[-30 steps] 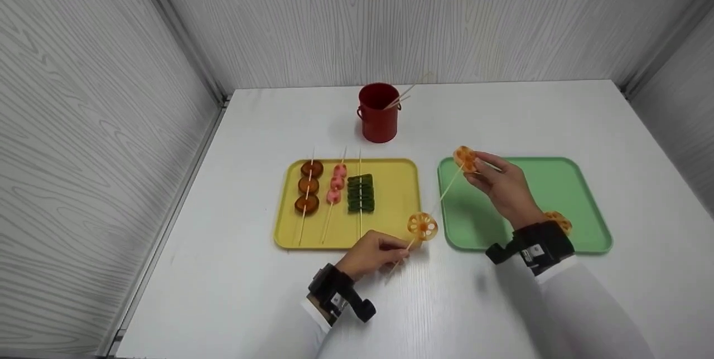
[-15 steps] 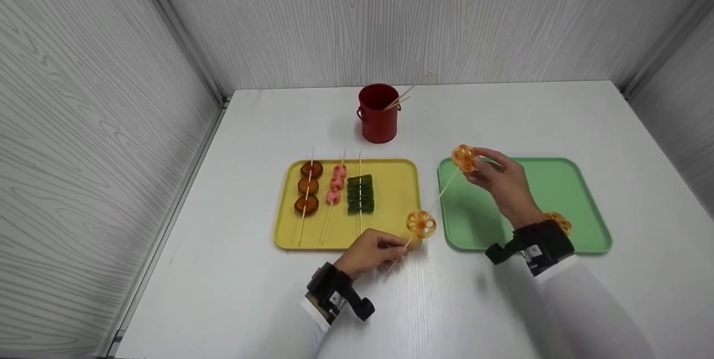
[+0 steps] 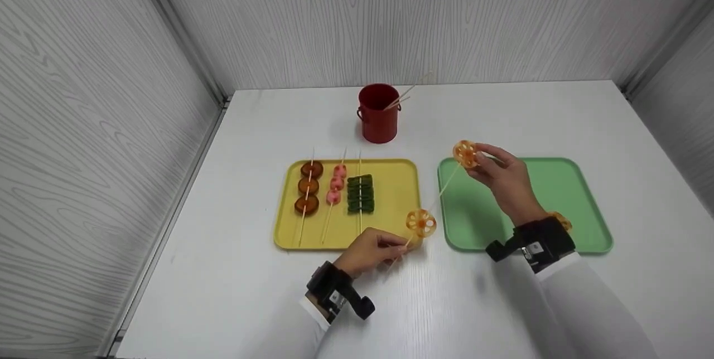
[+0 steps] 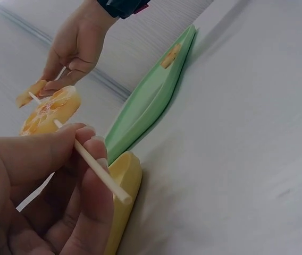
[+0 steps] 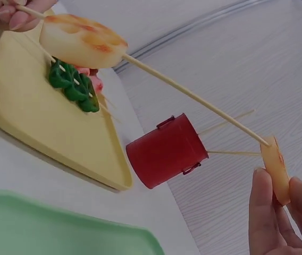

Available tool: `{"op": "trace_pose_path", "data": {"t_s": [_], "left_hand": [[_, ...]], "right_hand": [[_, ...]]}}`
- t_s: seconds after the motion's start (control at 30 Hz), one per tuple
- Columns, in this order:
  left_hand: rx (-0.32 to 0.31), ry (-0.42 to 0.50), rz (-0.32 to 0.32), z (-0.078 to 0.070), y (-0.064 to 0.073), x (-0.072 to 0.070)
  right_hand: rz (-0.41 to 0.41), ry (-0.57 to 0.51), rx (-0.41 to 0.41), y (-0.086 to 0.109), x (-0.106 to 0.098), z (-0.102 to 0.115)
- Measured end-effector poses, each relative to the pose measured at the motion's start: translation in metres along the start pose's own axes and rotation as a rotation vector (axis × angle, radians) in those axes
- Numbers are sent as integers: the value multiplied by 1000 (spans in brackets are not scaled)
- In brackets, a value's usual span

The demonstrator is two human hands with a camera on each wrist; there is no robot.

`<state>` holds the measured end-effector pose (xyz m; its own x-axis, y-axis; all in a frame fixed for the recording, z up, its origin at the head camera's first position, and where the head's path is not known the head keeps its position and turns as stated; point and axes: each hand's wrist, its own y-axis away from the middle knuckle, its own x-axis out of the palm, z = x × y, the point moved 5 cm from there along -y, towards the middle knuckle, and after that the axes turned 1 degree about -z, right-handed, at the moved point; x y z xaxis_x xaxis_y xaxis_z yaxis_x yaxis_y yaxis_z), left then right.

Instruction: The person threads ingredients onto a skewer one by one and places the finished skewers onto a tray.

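My left hand [image 3: 372, 252] pinches a thin wooden skewer [image 4: 100, 171] near its lower end. Threaded on that stick, just past the fingertips, is a round lotus root slice [image 3: 421, 223] with holes. Higher up and to the right, my right hand [image 3: 505, 183] grips a second lotus root slice [image 3: 465, 154] by its edge between thumb and fingers. In the right wrist view the skewer's far tip meets this second slice [image 5: 276, 170] near its rim; how deep it goes in, I cannot tell.
A yellow tray [image 3: 396, 166] holds skewers of brown rounds [image 3: 307, 185], pink pieces [image 3: 336, 183] and folded green pieces [image 3: 361, 194]. On the green tray [image 3: 563, 166] lies another lotus root slice [image 3: 559, 221], partly behind my right wrist. Behind them stands a red bucket [image 3: 379, 119] with sticks.
My right hand has risen slightly, and its lotus root slice has turned to show its face more fully. The left hand and skewer have shifted up only a little.
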<state>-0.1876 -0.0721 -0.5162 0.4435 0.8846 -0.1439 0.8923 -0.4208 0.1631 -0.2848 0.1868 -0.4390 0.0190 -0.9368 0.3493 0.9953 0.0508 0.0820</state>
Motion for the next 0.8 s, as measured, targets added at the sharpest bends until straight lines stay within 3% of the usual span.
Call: {"op": "trace_pose_path", "data": {"t_s": [0.4,0.67,0.8], "left_hand": [[4,5,17,2,1,0],[12,5,21,0,1,-1],[18,0,32,-1,2,-1]], "right_hand": [[-6,182,-116,2,0,5],[10,102,-42,0,1,1],[-2,99,-54,-1,0,1]]}}
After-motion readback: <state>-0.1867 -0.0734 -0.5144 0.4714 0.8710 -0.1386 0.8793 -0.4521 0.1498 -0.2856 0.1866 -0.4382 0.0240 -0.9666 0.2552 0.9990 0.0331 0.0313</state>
